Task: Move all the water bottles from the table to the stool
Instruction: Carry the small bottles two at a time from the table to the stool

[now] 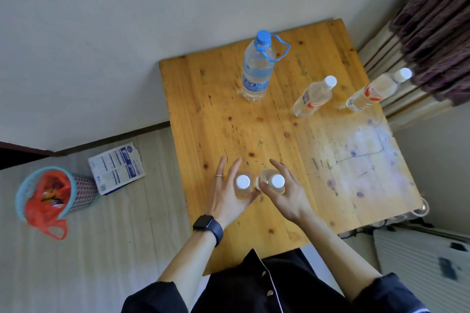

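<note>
Wooden table (292, 134) — hands cupping bottles (243, 181)

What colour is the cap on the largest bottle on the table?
Blue, with a matching blue carry loop; the large bottle shows in the head view.

Both near bottles (243, 185) show only caps and shoulders (hands cover their bodies), and glassy objects (417, 212) past the table's (318, 173) right edge stay unidentifiable.

We are seeing wooden desk (318, 160) carrying five bottles: large blue-capped bottle (255, 68) standing far, two white-capped bottles (314, 96) (376, 91) right, two more (243, 183) (276, 181) standing near.
</note>
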The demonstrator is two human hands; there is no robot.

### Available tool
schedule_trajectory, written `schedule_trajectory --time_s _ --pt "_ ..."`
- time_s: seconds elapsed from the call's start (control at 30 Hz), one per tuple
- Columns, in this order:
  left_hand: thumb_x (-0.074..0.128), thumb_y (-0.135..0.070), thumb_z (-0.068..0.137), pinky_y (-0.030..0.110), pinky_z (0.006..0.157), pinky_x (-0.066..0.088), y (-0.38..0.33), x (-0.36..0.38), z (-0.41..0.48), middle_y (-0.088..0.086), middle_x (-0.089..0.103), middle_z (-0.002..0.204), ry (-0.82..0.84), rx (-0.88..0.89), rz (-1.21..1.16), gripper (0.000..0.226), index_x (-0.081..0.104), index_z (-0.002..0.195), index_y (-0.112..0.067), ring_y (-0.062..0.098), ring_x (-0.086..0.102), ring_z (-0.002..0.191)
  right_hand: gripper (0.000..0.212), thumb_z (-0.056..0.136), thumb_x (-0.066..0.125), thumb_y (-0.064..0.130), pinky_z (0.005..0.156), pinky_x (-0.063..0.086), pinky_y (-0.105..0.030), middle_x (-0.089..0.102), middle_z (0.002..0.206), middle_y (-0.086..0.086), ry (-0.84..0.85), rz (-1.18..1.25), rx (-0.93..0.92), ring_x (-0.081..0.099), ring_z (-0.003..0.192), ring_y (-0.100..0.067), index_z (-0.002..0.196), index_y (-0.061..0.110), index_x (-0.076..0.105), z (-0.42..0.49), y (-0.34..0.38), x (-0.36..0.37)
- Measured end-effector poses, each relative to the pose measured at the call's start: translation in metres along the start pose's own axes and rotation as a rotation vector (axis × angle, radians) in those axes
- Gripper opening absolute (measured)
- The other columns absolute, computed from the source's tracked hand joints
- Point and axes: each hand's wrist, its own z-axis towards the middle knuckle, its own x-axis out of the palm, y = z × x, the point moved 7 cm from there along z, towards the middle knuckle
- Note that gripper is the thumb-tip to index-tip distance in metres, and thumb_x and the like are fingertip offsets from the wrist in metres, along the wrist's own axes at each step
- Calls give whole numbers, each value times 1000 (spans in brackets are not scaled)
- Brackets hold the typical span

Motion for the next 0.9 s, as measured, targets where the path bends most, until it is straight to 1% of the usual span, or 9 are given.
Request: schedule_trajectory --time_s 0.07,0.17,0.2,0.27,0.37,0.47,0.63,0.77,0.9 --pt "81 -56 71 38 111 41 2 -2 10 -10 0 166 66 -26 0 95 28 150 -48 16 24 149 57 88 68 49 85 42 -20 48 147 8 -36 48 63 56 117 2 140 44 45 4 4 2" --pt "81 -57 69 32 101 46 0 -1 22 -11 25 161 174 -45 94 79 46 139 -46 14 44 136 48 85 71 47 62 42 -16 67 99 13 -96 62 132 59 76 14 128 34 54 5 6 4" --pt "80 -56 70 32 98 47 0 1 25 -10 38 154 199 -31 128 72 49 134 -43 15 49 131 46 84 73 47 61 43 -17 66 92 14 -117 60 142 59 73 10 125 33 55 4 4 4" --pt "76 -56 70 34 90 51 0 2 27 -8 56 131 212 -5 150 63 49 125 -43 19 56 118 43 82 73 47 62 47 -22 65 98 10 -143 62 147 59 78 4 119 33 55 2 -1 5" --pt "74 -53 66 33 82 51 0 4 28 -9 60 113 156 28 136 55 51 115 -42 17 59 106 40 82 72 45 70 50 -28 65 107 8 -163 57 131 61 89 -8 115 33 54 4 -9 7" --pt "78 -46 69 31 77 49 -1 4 29 -8 59 112 125 48 152 53 53 115 -37 16 59 101 38 84 70 44 68 46 -27 64 102 9 -165 26 109 60 87 -14 114 29 53 9 -4 6" --pt "77 -52 71 25 65 43 -7 0 34 -10 63 103 138 81 199 46 53 109 -41 14 57 89 32 89 65 44 53 43 -14 65 79 12 -188 36 146 58 64 4 111 25 52 2 -3 -3" --pt "67 -68 71 26 57 44 -23 3 32 -8 67 87 129 148 308 46 51 106 -42 18 59 79 36 86 66 50 64 55 -35 67 88 10 -302 190 220 64 78 -9 114 30 55 -38 -34 -21" --pt "70 -65 75 28 62 44 -64 29 14 -7 68 90 214 321 366 48 55 112 -38 20 61 83 32 84 67 53 63 56 -34 69 91 10 -538 317 326 65 79 -9 110 35 57 -113 -81 -49"
